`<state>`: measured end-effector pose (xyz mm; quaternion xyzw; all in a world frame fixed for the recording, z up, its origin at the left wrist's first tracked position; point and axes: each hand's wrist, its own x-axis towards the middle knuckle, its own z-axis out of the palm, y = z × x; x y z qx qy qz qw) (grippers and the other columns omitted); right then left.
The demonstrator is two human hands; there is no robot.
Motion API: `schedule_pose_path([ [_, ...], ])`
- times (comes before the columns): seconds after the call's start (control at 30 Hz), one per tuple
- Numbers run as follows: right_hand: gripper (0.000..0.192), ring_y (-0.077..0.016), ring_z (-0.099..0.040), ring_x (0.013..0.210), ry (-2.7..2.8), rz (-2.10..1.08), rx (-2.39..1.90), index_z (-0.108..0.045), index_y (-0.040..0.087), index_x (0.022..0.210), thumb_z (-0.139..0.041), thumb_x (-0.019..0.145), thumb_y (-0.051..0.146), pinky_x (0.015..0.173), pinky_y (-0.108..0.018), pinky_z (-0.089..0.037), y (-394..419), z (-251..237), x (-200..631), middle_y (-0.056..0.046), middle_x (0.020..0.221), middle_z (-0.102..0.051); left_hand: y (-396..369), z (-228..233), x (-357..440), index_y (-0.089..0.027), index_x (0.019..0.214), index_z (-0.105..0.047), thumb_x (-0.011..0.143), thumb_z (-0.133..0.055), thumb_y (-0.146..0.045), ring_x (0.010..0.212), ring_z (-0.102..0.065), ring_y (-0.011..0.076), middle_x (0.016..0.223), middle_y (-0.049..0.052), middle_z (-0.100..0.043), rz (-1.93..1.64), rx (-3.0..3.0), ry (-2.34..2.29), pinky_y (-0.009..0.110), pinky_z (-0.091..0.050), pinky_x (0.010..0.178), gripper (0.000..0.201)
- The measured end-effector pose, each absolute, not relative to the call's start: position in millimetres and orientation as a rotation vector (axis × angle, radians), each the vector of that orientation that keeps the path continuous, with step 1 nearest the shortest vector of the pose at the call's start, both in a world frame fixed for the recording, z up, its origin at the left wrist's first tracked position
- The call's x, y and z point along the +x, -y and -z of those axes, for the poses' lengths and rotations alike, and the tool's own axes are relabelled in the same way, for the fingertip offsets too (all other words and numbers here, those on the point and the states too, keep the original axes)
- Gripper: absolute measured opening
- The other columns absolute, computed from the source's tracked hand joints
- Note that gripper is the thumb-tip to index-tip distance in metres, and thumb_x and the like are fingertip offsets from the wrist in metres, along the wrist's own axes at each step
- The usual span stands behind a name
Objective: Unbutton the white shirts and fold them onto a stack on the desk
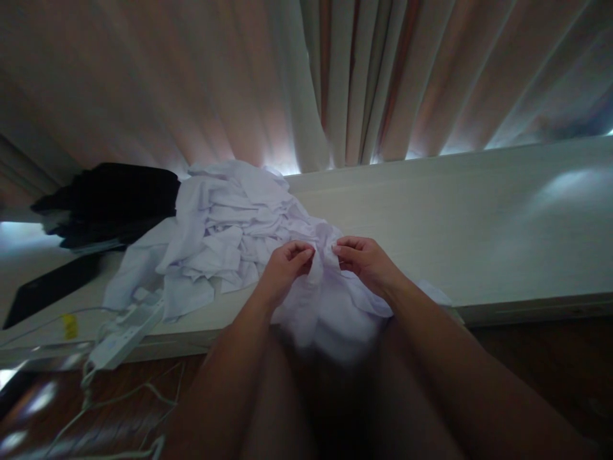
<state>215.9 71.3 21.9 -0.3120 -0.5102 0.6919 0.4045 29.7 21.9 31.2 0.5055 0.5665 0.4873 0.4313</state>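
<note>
At the far left, on the white desk (479,223), lying flat and slantwise: a thin dark slab (52,289), too plain to tell more. Low in the corner below, something shiny (43,397), blurred past naming. Near the slab, a yellow tag (69,326) beside a thin cord. Behind both, near the curtain (230,83), a heap of black cloth (122,198), folded and piled loosely. Next along, a white power strip (127,332), set askew at the front edge of the desk, with pale cables (86,396) hanging down to the brown floor (546,358). Touching the black heap on its right, a big crumpled pile of white cloth (230,211), spread from near the curtain towards the front edge. Just right of the pile, the left hand (291,263), thumb and fingers pinched together on the white garment (335,313). Between the two hands, that garment, bunched at the desk's front edge and drooping over it above the knees, blurred at the bottom; cannot tell where garment ends and pile begins. To its right, the right hand (364,259), thumb and fingertips likewise closed on a fold of the garment, near the left one but apart from it. Beside the right fingertips, a tiny thin glint, too small to tell. Farther right, pale light on the desk.
</note>
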Motion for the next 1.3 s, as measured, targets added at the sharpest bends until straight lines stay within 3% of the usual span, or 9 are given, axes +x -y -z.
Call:
schedule_pose_path([
  [0.13,0.023,-0.0111,-0.056,0.064,1.273,-1.787,-0.8,-0.071,0.016,0.079,-0.079,0.071,0.036,0.063,-0.026,-0.045,-73.0,-16.0,212.7,0.0,0.073,-0.063,-24.5,-21.6,27.0,-0.018,0.09,-0.067,0.081,-0.067,-0.036,0.076,-0.065,0.0158,0.084,0.004,-0.069,-1.171,1.264,-1.336,0.031,-0.054,0.072,0.02],
  [0.3,0.021,-0.0115,-0.059,0.066,1.241,-1.792,-0.775,-0.071,0.017,0.078,-0.079,0.071,0.034,0.063,-0.026,-0.046,-74.3,-14.9,211.3,0.0,0.073,-0.065,-27.2,-16.0,25.1,-0.019,0.101,-0.068,0.064,-0.079,-0.02,0.09,-0.068,0.0198,0.099,0.006,-0.073,-1.14,1.403,-1.318,0.034,-0.054,0.084,0.039],
  [0.43,0.021,-0.0108,-0.058,0.064,1.191,-1.78,-0.793,-0.071,0.016,0.077,-0.08,0.07,0.033,0.06,-0.025,-0.046,-73.7,-18.0,212.6,0.0,0.072,-0.065,-32.3,-10.3,20.3,-0.017,0.097,-0.07,0.066,-0.075,-0.018,0.084,-0.067,0.0197,0.092,0.006,-0.073,-1.093,1.435,-1.473,0.034,-0.053,0.079,0.031],
  [0.53,0.021,-0.011,-0.058,0.063,1.192,-1.765,-0.787,-0.07,0.016,0.076,-0.079,0.071,0.034,0.06,-0.025,-0.047,-74.5,-17.3,213.5,0.0,0.071,-0.064,-33.2,-10.2,16.0,-0.016,0.08,-0.072,0.072,-0.072,-0.026,0.069,-0.062,0.0172,0.075,0.003,-0.07,-0.953,1.538,-1.633,0.03,-0.048,0.068,0.013],
  [0.63,0.021,-0.0116,-0.058,0.064,1.239,-1.667,-0.807,-0.071,0.017,0.079,-0.077,0.072,0.035,0.06,-0.026,-0.047,-75.8,-13.8,213.7,0.0,0.072,-0.065,-29.4,-15.9,16.5,-0.016,0.068,-0.067,0.079,-0.067,-0.036,0.056,-0.05,0.0133,0.059,-0.001,-0.059,-0.902,1.569,-1.622,0.027,-0.04,0.056,0.023],
  [0.87,0.012,-0.0145,-0.062,0.071,1.515,-1.211,-0.802,-0.072,0.02,0.081,-0.075,0.078,0.031,0.067,-0.028,-0.048,-65.9,-11.0,209.9,-0.001,0.077,-0.069,-17.5,-37.5,32.3,-0.017,0.074,-0.067,0.079,-0.07,-0.034,0.061,-0.05,0.0105,0.067,-0.002,-0.058,-1.277,1.352,-1.382,0.022,-0.039,0.055,0.018],
  [1.13,0.012,-0.0167,-0.066,0.072,1.522,-1.121,-0.783,-0.073,0.021,0.084,-0.075,0.08,0.032,0.068,-0.029,-0.052,-50.7,-19.4,205.9,-0.002,0.079,-0.072,-13.7,-41.0,34.2,-0.015,0.078,-0.069,0.076,-0.074,-0.035,0.058,-0.047,0.0095,0.066,-0.002,-0.058,-1.354,1.244,-1.475,0.022,-0.036,0.052,0.02],
  [1.3,0.007,-0.0169,-0.067,0.072,1.578,-1.013,-0.862,-0.075,0.021,0.084,-0.073,0.08,0.026,0.069,-0.03,-0.053,-48.7,-20.9,203.8,-0.002,0.079,-0.073,-12.5,-39.6,36.5,-0.015,0.067,-0.063,0.074,-0.076,-0.031,0.055,-0.044,0.0081,0.059,-0.005,-0.052,-1.358,1.231,-1.402,0.021,-0.035,0.05,0.022],
])
